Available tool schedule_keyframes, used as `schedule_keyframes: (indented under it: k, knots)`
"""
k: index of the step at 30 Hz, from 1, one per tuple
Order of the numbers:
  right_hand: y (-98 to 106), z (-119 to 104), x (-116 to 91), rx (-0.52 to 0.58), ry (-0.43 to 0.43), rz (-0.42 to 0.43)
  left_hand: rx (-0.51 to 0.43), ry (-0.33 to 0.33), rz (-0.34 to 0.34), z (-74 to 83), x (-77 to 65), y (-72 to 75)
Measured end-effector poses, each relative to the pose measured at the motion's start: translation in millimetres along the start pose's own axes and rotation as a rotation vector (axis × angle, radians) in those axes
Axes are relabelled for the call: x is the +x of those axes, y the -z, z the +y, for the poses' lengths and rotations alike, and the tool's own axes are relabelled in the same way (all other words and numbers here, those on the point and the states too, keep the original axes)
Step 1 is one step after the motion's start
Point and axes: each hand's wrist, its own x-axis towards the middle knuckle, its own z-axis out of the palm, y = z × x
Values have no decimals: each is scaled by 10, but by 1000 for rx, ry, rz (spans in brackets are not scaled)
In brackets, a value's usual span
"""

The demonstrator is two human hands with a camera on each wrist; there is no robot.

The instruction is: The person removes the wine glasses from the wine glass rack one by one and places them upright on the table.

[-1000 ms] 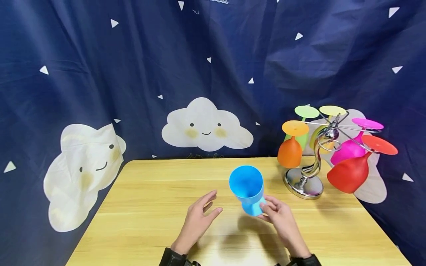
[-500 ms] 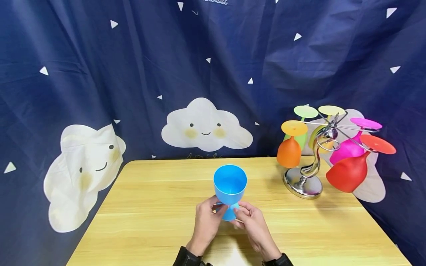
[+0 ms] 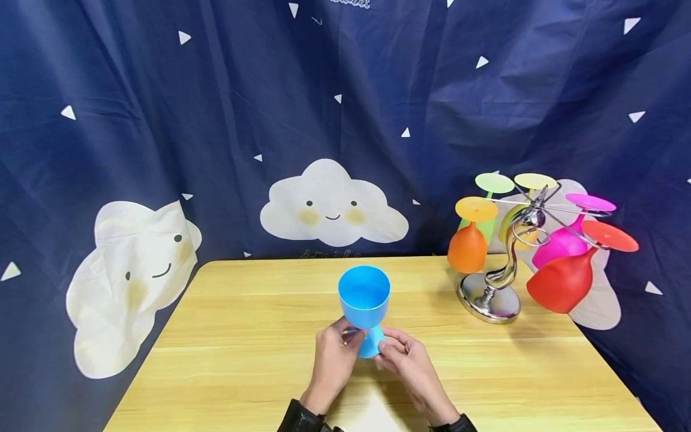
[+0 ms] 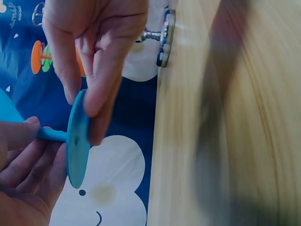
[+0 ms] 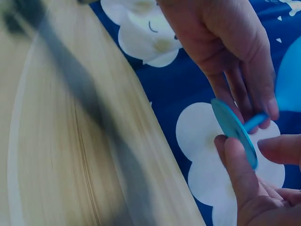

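Note:
A blue plastic goblet (image 3: 364, 297) is held upright above the wooden table, its open bowl tipped toward the head camera. My left hand (image 3: 332, 363) pinches its stem just below the bowl, from the left side. From the right, my right hand (image 3: 414, 369) holds the edge of the round foot between thumb and fingers. In the left wrist view the foot (image 4: 78, 141) shows its flat underside, with the right-hand fingers (image 4: 101, 106) against its rim. The right wrist view has the left hand (image 5: 235, 52) at the thin stem (image 5: 255, 121); the bowl is mostly cut off there.
A chrome goblet rack (image 3: 504, 276) stands at the right back of the table (image 3: 243, 336). Upside-down goblets hang from it, including an orange one (image 3: 467, 249), a red one (image 3: 562, 282) and a magenta one (image 3: 561, 247). A dark blue curtain (image 3: 227, 120) with clouds hangs behind.
The goblet has come left to the middle in the right hand, and the left hand has closed on its stem. Over the last half second it shifted slightly left.

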Motion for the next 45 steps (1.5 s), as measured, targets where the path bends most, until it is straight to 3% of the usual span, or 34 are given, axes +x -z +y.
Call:
schedule_keyframes:
  k: [4, 11, 15, 25, 31, 38, 45]
  knots:
    - [42, 14, -24, -161, 98, 15, 10, 32, 30, -49, 55, 113]
    - [203, 53, -116, -807, 336, 152, 68, 37, 99, -153, 154, 361]
    - [336, 63, -173, -990, 410, 167, 99, 39, 124, -226, 203, 486]
    - [667, 120, -266, -1192, 441, 256, 208, 72, 165, -571, 228, 849]
    - [819, 164, -319, -1219, 437, 276, 282, 207, 186, -772, 262, 1147]
    - [934, 181, -356, -1238, 414, 284, 335, 369, 159, -1020, 350, 1519]
    - [999, 170, -357, -1242, 423, 286, 313, 461, 153, -1218, 401, 1798]
